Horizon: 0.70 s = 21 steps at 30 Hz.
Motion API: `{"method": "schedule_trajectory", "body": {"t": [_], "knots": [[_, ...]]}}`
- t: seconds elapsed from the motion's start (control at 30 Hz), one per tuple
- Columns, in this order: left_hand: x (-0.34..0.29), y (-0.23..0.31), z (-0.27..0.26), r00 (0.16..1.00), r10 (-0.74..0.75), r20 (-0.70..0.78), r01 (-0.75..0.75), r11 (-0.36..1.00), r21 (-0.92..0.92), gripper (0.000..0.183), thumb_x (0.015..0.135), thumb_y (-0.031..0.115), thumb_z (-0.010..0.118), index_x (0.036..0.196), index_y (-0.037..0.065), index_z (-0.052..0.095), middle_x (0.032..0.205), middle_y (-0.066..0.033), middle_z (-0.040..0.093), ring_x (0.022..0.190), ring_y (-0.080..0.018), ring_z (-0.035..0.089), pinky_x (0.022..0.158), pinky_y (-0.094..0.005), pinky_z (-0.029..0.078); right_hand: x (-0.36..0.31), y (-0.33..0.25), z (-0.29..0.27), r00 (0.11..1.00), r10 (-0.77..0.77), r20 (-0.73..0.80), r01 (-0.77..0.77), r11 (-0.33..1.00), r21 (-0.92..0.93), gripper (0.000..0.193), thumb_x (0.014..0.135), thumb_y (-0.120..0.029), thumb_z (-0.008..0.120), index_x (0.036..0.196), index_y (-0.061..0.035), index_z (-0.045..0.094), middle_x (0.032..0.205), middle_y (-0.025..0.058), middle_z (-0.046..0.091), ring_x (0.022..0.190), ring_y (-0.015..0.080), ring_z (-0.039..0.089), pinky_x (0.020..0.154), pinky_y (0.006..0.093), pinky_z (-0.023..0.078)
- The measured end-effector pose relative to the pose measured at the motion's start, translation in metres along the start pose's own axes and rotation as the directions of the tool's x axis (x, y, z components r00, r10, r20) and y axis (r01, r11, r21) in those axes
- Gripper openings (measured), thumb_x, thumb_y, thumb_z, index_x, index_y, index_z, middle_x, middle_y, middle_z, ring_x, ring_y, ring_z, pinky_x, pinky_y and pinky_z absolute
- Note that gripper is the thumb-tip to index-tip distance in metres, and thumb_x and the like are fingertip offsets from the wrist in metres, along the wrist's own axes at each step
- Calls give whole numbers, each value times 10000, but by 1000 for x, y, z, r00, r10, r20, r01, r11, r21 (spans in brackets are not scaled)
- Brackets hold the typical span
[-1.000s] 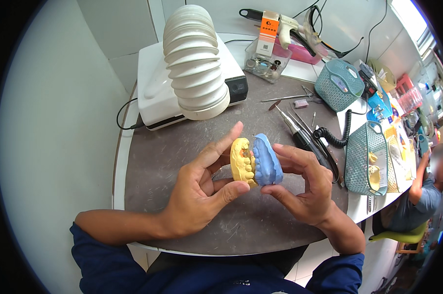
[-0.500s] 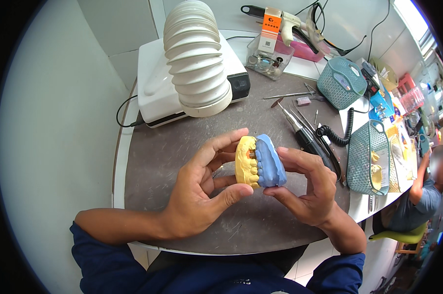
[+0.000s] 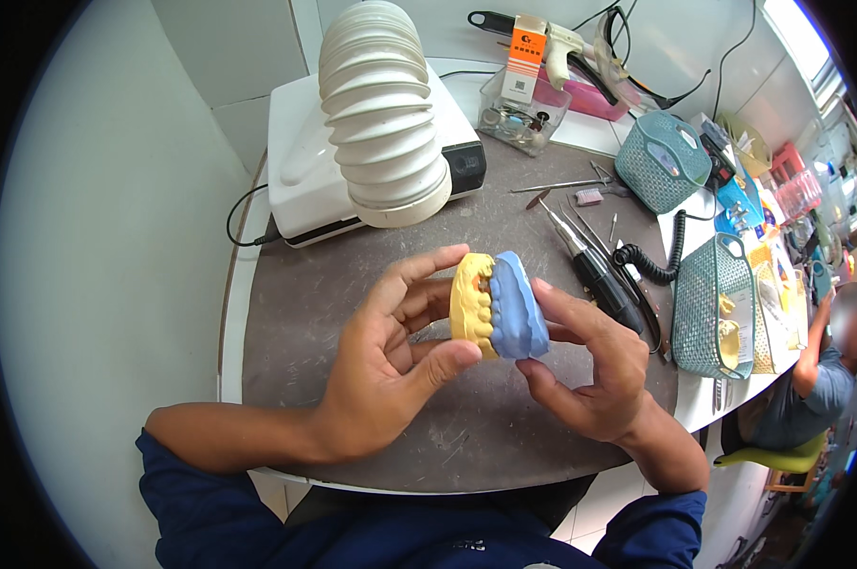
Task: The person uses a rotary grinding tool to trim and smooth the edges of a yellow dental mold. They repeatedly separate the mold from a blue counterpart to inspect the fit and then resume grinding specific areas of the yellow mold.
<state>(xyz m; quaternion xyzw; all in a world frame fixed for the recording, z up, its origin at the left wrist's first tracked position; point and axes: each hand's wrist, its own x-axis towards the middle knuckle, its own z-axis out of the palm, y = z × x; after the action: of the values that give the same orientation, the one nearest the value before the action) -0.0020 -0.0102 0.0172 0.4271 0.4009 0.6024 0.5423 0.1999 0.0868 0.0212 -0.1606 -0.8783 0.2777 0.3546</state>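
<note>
A yellow dental model (image 3: 470,308) and a blue dental model (image 3: 518,308) are held up together over the bench, their tooth rows facing and meeting. My left hand (image 3: 391,346) is closed on the yellow one, thumb at its lower end and fingers behind its upper left side. On the right, my right hand (image 3: 594,360) grips the blue one between the forefinger on its outer side and the thumb at its lower end. Near the top of the yellow tooth row is a small reddish-brown patch. Some of my fingers are hidden behind the models.
A white machine (image 3: 296,161) with a ribbed hose (image 3: 376,114) stands at the back left. To the right lie a black handpiece (image 3: 604,284) and thin tools. Teal baskets (image 3: 713,313) line the right edge, one with yellow pieces. Farther right sits a person (image 3: 817,379).
Both models have tipped and shifted slightly left and up, so more of the blue model's outer face shows. My right thumb and fingers have changed position on it.
</note>
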Motion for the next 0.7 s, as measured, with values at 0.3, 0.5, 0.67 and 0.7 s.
{"method": "schedule_trajectory", "body": {"t": [0.3,0.5,0.67,0.7], "knots": [[7,-7,-2,992,-110,63,112,993,-30,715,952,85,658,1514,-61,242,1407,-209,490,1242,-214,534,1051,-319,464,6,-3,-16,995,-45,84,57,987,-150,626,680,-111,859,1253,-63,612,1357,214,556,1089,354,654,873,373,567],[8,-2,-2,978,-177,112,187,979,-85,693,983,102,612,1540,-20,219,1355,-181,535,1186,-171,563,1008,-321,504,10,8,-14,985,-66,161,56,996,67,601,670,-86,853,1184,-63,541,1354,217,519,1189,397,575,1010,448,480],[8,-8,-7,963,-199,182,226,964,-143,672,1027,248,530,1551,-2,191,1456,-135,444,1314,-205,478,1097,-393,421,12,3,-18,987,-45,157,49,999,-21,752,666,-82,848,1334,-80,503,1337,206,509,1154,380,585,960,428,503],[8,-8,-8,963,-196,187,226,962,-155,662,1033,256,514,1551,0,193,1465,-132,433,1326,-204,466,1108,-399,407,12,1,-20,986,-36,163,46,997,-60,780,664,-86,852,1359,-84,498,1330,201,509,1146,375,586,952,425,506]]}}
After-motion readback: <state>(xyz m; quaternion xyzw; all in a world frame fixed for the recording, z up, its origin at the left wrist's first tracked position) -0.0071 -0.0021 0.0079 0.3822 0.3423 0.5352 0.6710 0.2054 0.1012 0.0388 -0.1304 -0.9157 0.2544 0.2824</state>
